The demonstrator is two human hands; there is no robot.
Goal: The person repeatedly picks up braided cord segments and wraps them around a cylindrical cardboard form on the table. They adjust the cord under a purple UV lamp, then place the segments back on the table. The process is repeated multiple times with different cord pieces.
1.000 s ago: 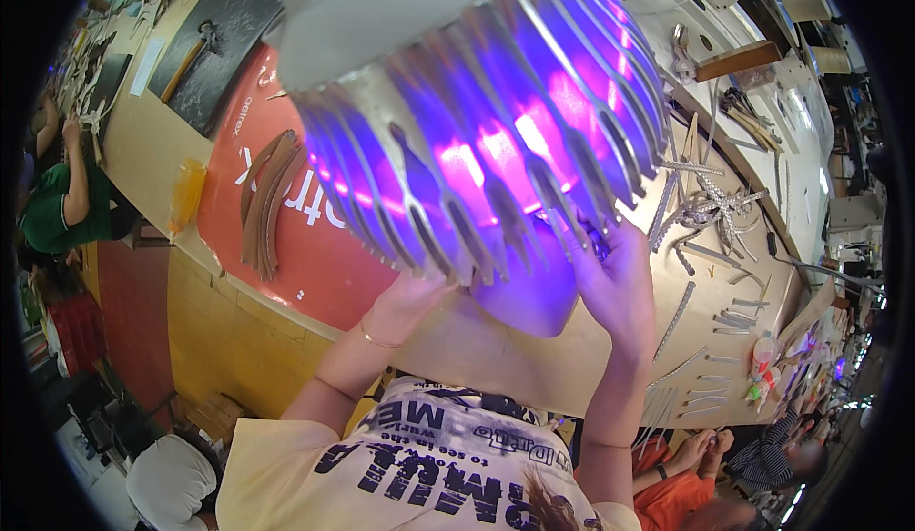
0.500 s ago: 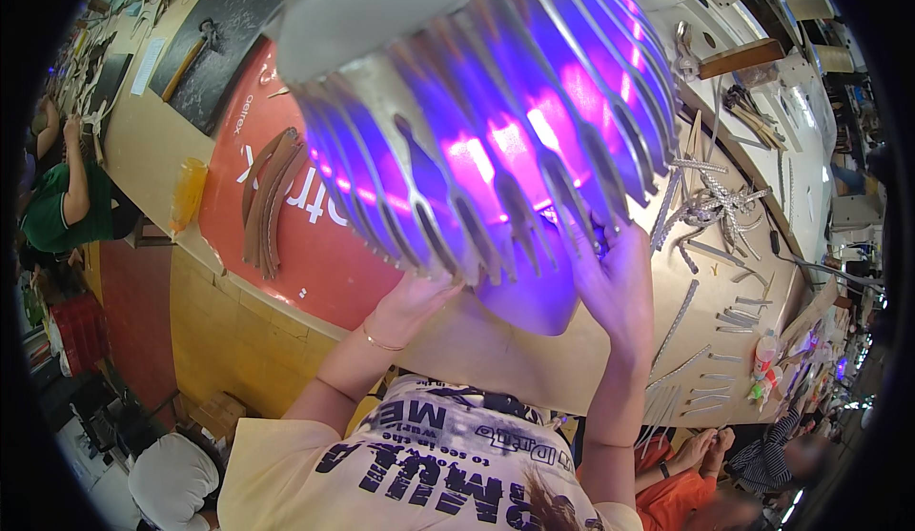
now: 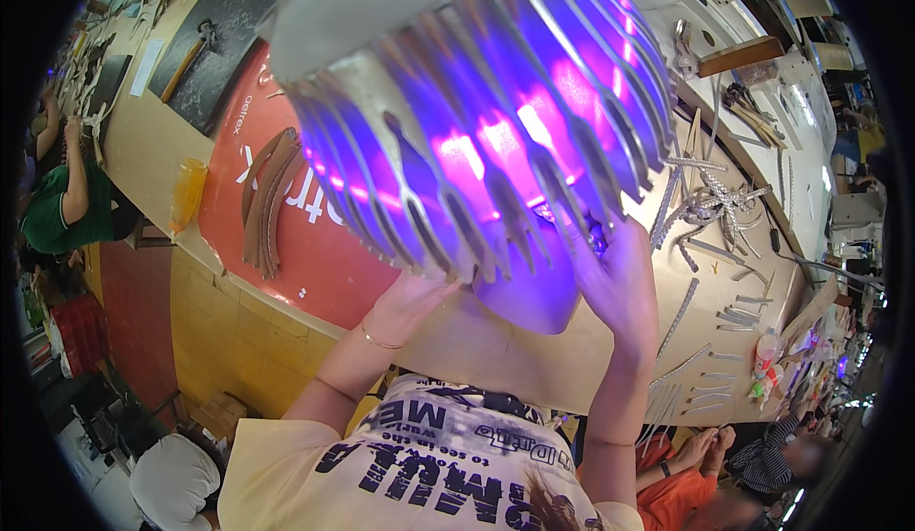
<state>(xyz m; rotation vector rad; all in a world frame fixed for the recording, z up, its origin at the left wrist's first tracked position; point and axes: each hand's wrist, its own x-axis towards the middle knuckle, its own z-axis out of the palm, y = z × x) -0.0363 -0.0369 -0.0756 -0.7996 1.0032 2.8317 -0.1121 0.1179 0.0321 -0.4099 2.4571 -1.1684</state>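
A large white lamp-like dome (image 3: 372,16) glows purple and pink in front of my hands. Silver, fork-ended strips (image 3: 410,202) hang all round its rim. My left hand (image 3: 422,288) is at the lower left of this fringe, its fingertips hidden behind the strips. On the right side my right hand (image 3: 618,269) reaches up under the rim, fingers bent round a small dark, shiny thing (image 3: 598,236) that I cannot make out. Between my hands the tabletop (image 3: 526,304) is lit purple.
Curved brown strips (image 3: 272,202) lie on a red sheet (image 3: 286,283) at left, near a yellow container (image 3: 188,193). A hammer (image 3: 186,59) rests on a dark slab. Braided silver strips (image 3: 720,207) and short pieces (image 3: 743,314) lie at right. Co-workers sit left and lower right.
The glowing dome and its fringe have shifted slightly to the left in view. My right hand has moved very little, and my left hand stays about where it was.
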